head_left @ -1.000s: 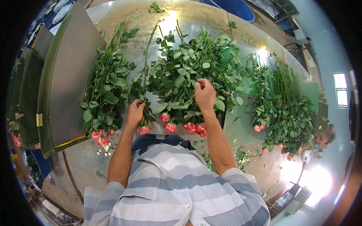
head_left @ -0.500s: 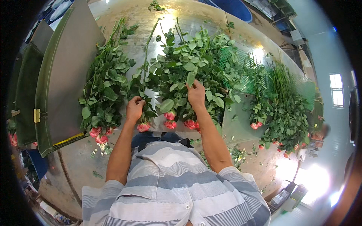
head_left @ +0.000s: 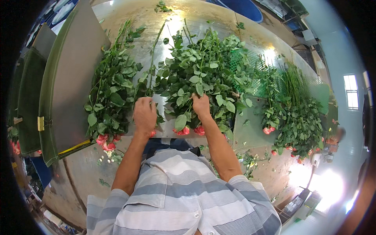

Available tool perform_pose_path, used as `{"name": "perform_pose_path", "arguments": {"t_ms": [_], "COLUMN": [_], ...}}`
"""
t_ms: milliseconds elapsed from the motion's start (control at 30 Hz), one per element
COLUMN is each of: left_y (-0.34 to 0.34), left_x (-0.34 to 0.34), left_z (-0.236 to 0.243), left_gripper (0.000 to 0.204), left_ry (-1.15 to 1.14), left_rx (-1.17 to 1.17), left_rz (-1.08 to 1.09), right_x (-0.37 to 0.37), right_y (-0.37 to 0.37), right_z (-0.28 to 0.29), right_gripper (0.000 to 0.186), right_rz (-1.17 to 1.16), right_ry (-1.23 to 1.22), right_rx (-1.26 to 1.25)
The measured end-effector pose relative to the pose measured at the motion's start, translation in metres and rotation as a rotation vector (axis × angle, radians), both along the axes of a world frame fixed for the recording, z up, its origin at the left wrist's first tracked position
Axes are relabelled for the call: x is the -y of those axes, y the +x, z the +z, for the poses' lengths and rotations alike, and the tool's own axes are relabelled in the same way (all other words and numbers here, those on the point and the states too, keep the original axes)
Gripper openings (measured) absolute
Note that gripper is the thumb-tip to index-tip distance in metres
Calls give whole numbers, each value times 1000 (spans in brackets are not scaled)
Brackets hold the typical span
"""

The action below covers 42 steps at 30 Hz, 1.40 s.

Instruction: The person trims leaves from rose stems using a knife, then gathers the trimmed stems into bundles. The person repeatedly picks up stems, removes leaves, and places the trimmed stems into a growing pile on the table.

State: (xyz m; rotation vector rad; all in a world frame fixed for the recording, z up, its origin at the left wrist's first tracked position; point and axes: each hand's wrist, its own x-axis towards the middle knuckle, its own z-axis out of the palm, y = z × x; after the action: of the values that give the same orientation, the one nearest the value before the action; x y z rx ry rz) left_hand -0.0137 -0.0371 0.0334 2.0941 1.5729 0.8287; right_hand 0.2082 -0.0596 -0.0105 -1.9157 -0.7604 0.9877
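My left hand (head_left: 145,114) is palm down beside a lone long rose stem (head_left: 157,38), its fingers curled down and whatever is beneath them hidden. My right hand (head_left: 200,105) is closed on a leafy rose stem (head_left: 201,70) within the large middle heap of roses (head_left: 213,51). Pink blooms (head_left: 181,131) hang at the near edge of the metal table (head_left: 137,13) below my hands. Another bunch of roses (head_left: 113,90) lies to my left, its pink heads (head_left: 105,143) toward me.
A grey panel (head_left: 70,78) with green fabric edging and clips stands left. Rightward, more roses (head_left: 297,121) lie by green mesh (head_left: 254,78). A blue tub (head_left: 252,11) is beyond the table, stray leaves (head_left: 252,162) are on the floor, and a window (head_left: 350,92) is far right.
My right hand has come down and leftward, bringing a leafy stem toward me. My left hand has shifted slightly up and turned, now covering the bloom end of its nearby stem.
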Motion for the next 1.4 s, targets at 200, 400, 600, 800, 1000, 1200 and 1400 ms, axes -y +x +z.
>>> {"name": "perform_pose_path", "arguments": {"t_ms": [200,400,600,800,1000,1200,1400], "left_y": [43,7,8,21,21,12,5], "left_x": [28,43,44,39,33,30,27], "left_z": [-4,-54,-66,-59,-41,-19,-3], "left_gripper": [27,23,22,26,21,18,24], "left_ry": [-442,-488,-582,-592,-656,-663,-565], "left_rx": [266,178,132,144,512,649,345], "left_rz": [-300,-115,-36,-88,-12,-37,103], "right_x": [-3,-6,2,-15,3,13,-1], "right_y": [-38,-64,-35,-9,13,-7,-46], "right_z": [49,10,10,13,30,34,0], "right_gripper": [21,26,34,36,35,19,38], "right_rz": [261,409,211,269,90,64,385], "right_ry": [324,47,-73,-356,68,378,107], "right_rx": [95,392,675,489,210,-184,157]}}
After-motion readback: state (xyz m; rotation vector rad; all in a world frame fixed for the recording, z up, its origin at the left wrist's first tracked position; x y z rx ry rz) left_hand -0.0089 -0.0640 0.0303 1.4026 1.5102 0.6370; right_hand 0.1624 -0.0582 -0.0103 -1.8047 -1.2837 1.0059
